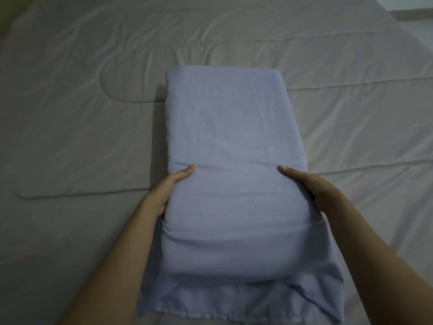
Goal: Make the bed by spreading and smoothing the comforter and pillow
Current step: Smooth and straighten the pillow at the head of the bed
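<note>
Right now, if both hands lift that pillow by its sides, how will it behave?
Probably soft and light: the pillow dents where the left hand and right hand squeeze it. The far end may sag. The loose case flap at the near end will likely dangle. It won't roll.

Two bare forearms show, one on each side of the pillow (230, 174), and no sleeve covers either as far as the near edge of the view. Neither wrist carries a watch, band or bracelet. The left hand (169, 191) and the right hand (314, 188) wear no gloves and no rings on the parts that show. The nails of the visible fingers (190, 168) are short and unpainted. The light is dim, so finer marks cannot be told.
</note>
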